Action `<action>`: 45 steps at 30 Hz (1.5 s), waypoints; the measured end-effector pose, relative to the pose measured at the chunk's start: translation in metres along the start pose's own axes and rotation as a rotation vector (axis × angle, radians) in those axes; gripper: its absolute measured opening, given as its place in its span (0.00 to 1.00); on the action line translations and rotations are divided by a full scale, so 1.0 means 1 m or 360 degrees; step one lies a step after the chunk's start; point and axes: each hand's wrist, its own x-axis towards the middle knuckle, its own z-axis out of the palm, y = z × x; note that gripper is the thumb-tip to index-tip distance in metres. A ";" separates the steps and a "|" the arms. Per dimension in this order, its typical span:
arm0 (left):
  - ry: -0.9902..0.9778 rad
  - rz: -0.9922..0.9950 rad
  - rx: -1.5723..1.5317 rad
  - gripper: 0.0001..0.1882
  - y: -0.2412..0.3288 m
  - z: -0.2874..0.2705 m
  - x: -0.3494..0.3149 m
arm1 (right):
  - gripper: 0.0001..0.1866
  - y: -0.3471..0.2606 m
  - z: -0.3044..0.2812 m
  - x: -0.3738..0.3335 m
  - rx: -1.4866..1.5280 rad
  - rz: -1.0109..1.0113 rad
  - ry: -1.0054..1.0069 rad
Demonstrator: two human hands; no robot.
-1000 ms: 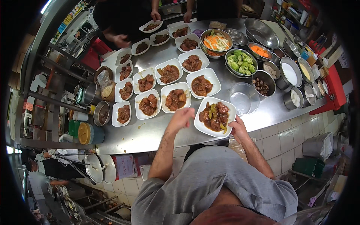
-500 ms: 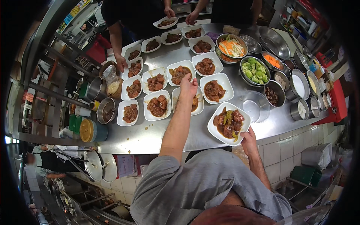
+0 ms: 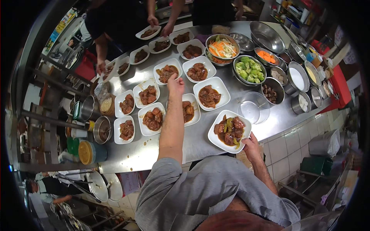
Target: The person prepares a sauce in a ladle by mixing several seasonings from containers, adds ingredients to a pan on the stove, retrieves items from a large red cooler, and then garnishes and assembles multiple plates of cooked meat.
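My right hand (image 3: pixel 252 148) grips the rim of a white square bowl (image 3: pixel 216 144) at the table's near edge. Chunks of brown sauced meat (image 3: pixel 230 134) and green pepper strips fill it. My left arm stretches across the steel table, and my left hand (image 3: pixel 176 85) is at the near rim of another white bowl of meat (image 3: pixel 168 72). Its fingers are drawn together in a pinch; what is between them, if anything, is too small to make out. Below that forearm a bowl (image 3: pixel 195 112) is partly hidden. Several similar filled bowls stand around, including one (image 3: pixel 211 93) to the right.
Steel bowls of broccoli (image 3: pixel 249 69), shredded vegetables (image 3: pixel 222 47), carrots (image 3: pixel 266 56) and mushrooms (image 3: pixel 272 91) crowd the right, beside a clear round container (image 3: pixel 253 107). Across the table, co-workers' hands (image 3: pixel 153 20) handle bowls. A yellow-lidded tub (image 3: pixel 86 152) stands at left.
My left hand has drawn back slightly, from over the bowl's food to its near rim. A co-worker at the far left has lifted a bowl. The whole view has shifted somewhat.
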 end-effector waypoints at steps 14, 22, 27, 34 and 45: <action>-0.0038 -0.0023 0.1983 0.08 -0.036 0.021 0.016 | 0.26 0.017 -0.005 -0.001 -0.0082 0.0086 0.0069; -0.0100 0.0079 0.1609 0.07 -0.014 0.004 0.015 | 0.26 0.034 -0.005 0.016 -0.0070 0.0135 0.0065; -0.0133 0.0139 0.1532 0.06 0.011 0.014 -0.019 | 0.28 0.039 -0.001 0.034 0.0116 0.0095 0.0048; -0.0096 0.0324 0.1447 0.05 0.045 0.008 -0.067 | 0.25 0.035 0.012 0.045 0.0183 0.0140 0.0024; 0.0111 0.0502 0.1240 0.05 0.120 -0.063 -0.148 | 0.19 0.040 0.029 0.059 -0.0009 0.0098 0.0015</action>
